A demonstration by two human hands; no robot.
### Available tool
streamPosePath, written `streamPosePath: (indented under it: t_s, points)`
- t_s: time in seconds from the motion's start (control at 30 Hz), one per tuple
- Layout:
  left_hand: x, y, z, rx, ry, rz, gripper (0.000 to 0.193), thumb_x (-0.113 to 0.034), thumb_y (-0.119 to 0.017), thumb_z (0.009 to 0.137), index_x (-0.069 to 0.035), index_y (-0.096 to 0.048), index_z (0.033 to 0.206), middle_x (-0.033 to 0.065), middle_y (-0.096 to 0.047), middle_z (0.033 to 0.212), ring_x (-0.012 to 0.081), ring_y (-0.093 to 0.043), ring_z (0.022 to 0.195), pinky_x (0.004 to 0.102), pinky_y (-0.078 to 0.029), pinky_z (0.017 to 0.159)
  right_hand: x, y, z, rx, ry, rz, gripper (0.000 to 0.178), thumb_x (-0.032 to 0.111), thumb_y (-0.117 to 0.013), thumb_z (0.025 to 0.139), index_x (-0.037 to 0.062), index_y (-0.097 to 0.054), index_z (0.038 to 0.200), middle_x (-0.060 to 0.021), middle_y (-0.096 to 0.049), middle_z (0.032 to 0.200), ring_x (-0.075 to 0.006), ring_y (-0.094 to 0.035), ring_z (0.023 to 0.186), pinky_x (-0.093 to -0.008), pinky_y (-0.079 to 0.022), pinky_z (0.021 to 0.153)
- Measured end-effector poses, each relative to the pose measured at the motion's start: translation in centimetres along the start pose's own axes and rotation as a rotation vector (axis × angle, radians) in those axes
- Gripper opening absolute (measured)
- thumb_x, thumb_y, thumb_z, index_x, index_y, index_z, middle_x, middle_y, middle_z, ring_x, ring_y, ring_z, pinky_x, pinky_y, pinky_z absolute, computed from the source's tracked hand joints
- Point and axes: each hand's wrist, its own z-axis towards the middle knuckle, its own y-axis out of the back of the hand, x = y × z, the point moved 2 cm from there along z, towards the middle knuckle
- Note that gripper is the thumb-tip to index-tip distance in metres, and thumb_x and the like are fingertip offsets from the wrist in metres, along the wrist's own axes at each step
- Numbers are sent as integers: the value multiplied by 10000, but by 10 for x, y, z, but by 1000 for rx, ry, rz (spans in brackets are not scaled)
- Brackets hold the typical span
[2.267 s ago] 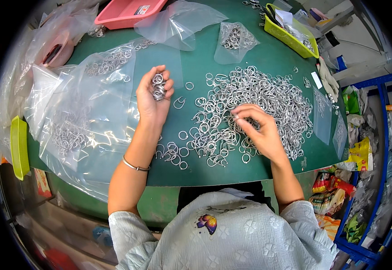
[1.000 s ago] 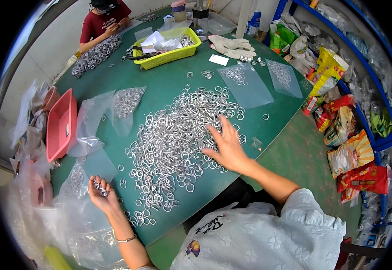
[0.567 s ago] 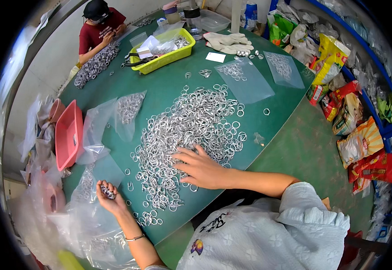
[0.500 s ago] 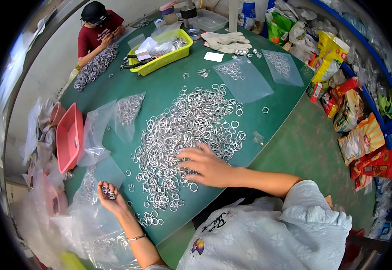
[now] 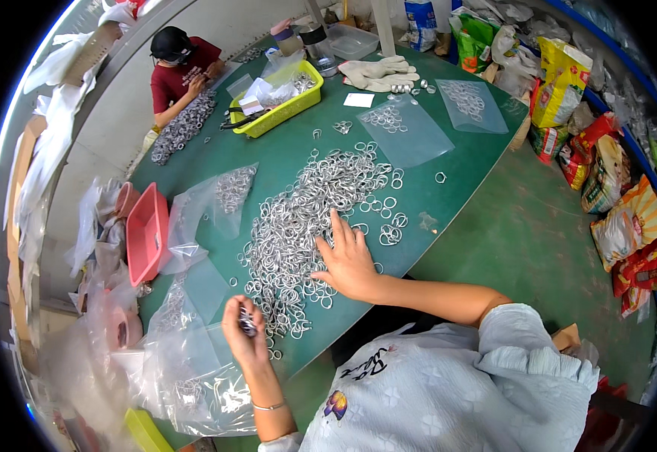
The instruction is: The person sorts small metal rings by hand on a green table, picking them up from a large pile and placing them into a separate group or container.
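Observation:
A large heap of silvery metal rings (image 5: 298, 233) spreads over the green table (image 5: 434, 211). My right hand (image 5: 349, 260) rests on the heap's right side, fingers spread and touching rings, with none seen gripped. My left hand (image 5: 244, 331) is at the heap's lower left edge, fingers curled round a small bunch of metal rings (image 5: 248, 321). Left of that hand lie clear plastic bags (image 5: 193, 369), some with rings inside. Farther off, another clear bag of rings (image 5: 234, 188) lies beside the heap.
A pink basin (image 5: 148, 233) stands at the left and a yellow basket (image 5: 279, 110) at the back. White gloves (image 5: 380, 74) and bags with rings (image 5: 405, 135) lie at the far right. A co-worker (image 5: 184, 75) sits at the far left by a grey pile. Colourful sacks (image 5: 562, 83) line the right.
My left hand has moved right, close to the heap, still holding rings. My right hand has shifted slightly, its fingers now spread forward on the heap. The whole view has turned a little.

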Motion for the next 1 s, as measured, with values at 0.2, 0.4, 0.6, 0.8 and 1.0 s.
streamPosePath:
  t_s: [0.2,0.4,0.6,0.8,1.0]
  points:
    - [31,-3,-49,-43,15,-10,206,-189,-526,950,14,-558,941,63,-508,717,123,-462,522,218,-347,409,26,-30,19,-68,111,-20,559,367,-723,770,22,-545,1171,-230,-281,1459,-469,-315,1288,-488,-352,947]
    - [34,-8,-66,-53,-8,87,211,-189,-522,957,17,-563,928,58,-505,713,123,-455,508,220,-343,411,54,-48,26,136,374,2,325,155,-637,782,16,-608,1074,-200,-443,1342,-447,-321,1298,-527,-340,961]
    - [31,-33,-59,-15,-65,98,212,-194,-502,965,10,-559,948,44,-473,718,109,-445,532,204,-341,421,51,-43,9,158,657,-10,298,147,-631,766,27,-650,1038,-176,-457,1352,-383,-336,1320,-574,-286,1022]
    - [35,-50,-29,68,-36,118,184,-143,-504,969,21,-587,953,52,-515,731,113,-465,509,217,-367,428,23,-2,3,161,721,237,201,137,-630,792,49,-666,968,-104,-537,1251,-275,-431,1248,-466,-342,1006]
    - [45,-70,7,256,95,548,185,-87,-551,934,15,-654,1050,9,-517,692,85,-470,551,207,-340,449,-72,43,40,109,233,324,231,84,-678,777,40,-640,1000,-99,-583,1112,-279,-531,1041,-383,-415,910]
